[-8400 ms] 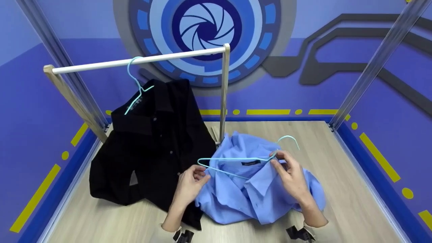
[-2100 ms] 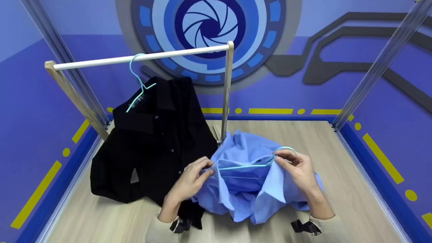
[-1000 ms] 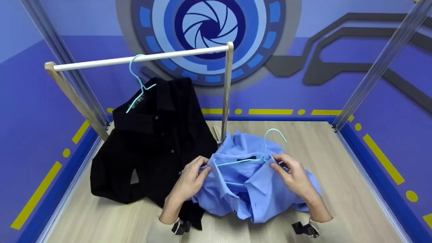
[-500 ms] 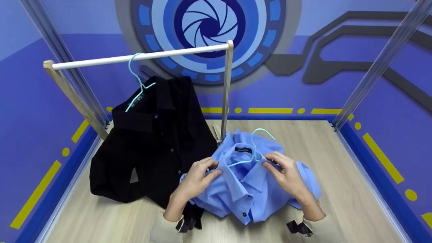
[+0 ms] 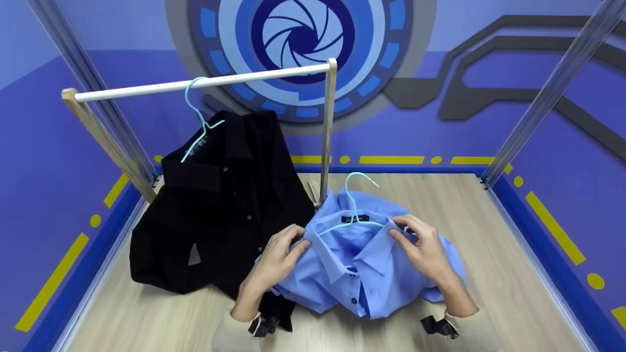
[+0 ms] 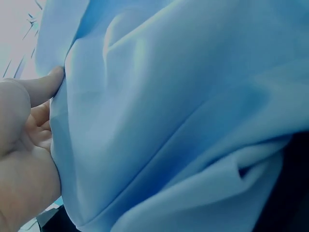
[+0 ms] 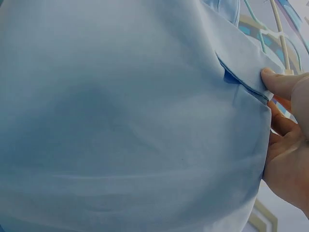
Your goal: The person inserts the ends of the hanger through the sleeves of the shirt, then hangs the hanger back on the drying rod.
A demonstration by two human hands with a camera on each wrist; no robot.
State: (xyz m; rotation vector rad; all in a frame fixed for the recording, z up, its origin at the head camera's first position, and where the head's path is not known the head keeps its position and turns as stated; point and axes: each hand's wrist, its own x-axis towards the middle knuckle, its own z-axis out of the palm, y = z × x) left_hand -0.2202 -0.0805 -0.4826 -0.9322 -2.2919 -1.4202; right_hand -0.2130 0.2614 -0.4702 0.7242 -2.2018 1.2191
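Observation:
A light blue button-up shirt lies bunched on the table in front of me. Inside its neckline sits a mint-green hanger, its hook upright above the black collar label. My left hand pinches the cloth beside the left side of the collar, thumb on top. On the other side, my right hand pinches the right collar edge between thumb and fingers. Both wrist views show the shirt drawn up at the pinched spots. Most of the hanger's lower part is hidden inside the cloth.
Left of the blue shirt, a black shirt hangs on another mint-green hanger from the white rail of a wooden rack. Its lower part rests on the wooden table. The rack's right post stands just behind the blue shirt.
The hanger, first held out at the collar, has gone inside the shirt. Its hook has shifted left to the middle of the neckline and turned upright. The right hand now holds the collar.

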